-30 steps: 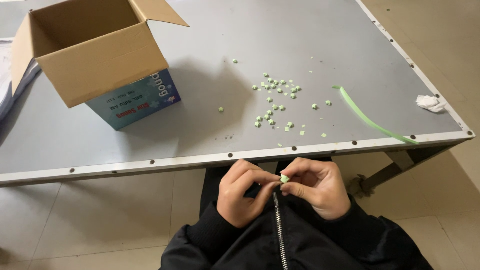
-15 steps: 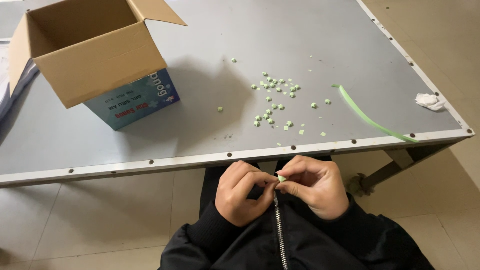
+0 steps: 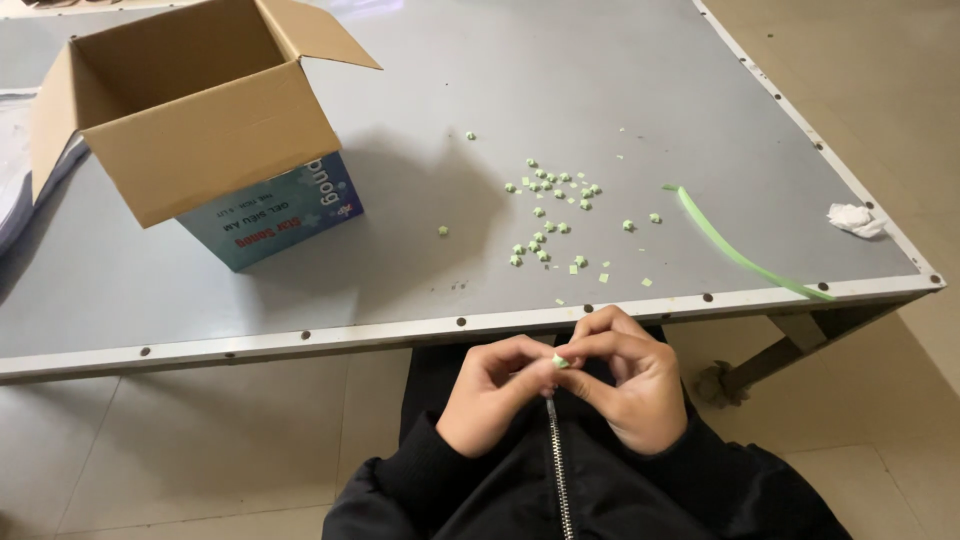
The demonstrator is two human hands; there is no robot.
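Note:
Below the table's near edge, my left hand (image 3: 492, 393) and my right hand (image 3: 628, 378) meet over my lap, above a black zipped jacket. Both pinch one tiny pale green folded paper piece (image 3: 561, 362) between thumbs and fingertips. On the grey table (image 3: 420, 270) lie several small green folded paper pieces (image 3: 552, 215) and paper scraps, scattered right of centre. A long green paper strip (image 3: 738, 252) runs toward the table's right front corner.
An open cardboard box (image 3: 200, 120) with a blue printed side stands at the table's left. A crumpled white tissue (image 3: 855, 219) lies by the right edge. White sheets (image 3: 18, 190) hang off the far left. The floor is pale tile.
My hands stay together at my lap; the fingers shift slightly around the green piece. Nothing on the table has moved.

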